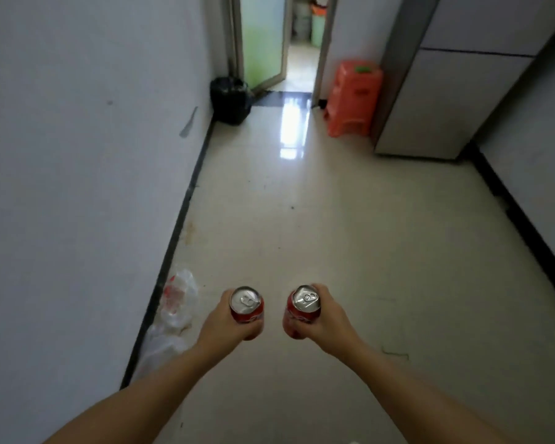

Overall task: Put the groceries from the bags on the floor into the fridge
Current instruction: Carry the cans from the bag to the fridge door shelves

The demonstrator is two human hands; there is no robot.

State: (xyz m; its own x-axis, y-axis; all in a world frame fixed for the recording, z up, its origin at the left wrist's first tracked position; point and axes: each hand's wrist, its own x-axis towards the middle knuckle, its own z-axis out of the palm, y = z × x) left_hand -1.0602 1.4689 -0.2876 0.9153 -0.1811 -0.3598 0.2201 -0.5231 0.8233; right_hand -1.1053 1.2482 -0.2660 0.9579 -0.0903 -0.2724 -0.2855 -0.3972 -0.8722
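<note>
Standing closed against the right-hand wall, the pale two-door fridge (455,91) rises at the far right of a narrow corridor, its top cut off by the frame edge. A glossy cream floor (334,219) runs from it toward an open doorway, where a stack of orange plastic stools (353,97) sits just beside the fridge and a black bin bag (229,99) slumps in the opposite corner. Low on the left, clear plastic grocery bags (173,309) lie crumpled along the dark skirting, their contents too blurred to make out beyond a patch of red.

Both bare forearms reach forward from the bottom of the frame. The left hand (220,325) grips a red drinks can (246,304) upright, fingers wrapped round its body; the right hand (326,320) clasps a second red can (303,307) the same way, tilted slightly inward. The cans are held side by side, near each other but apart, pull tabs up, well short of the fridge. Their labels are mostly hidden by the fingers.
</note>
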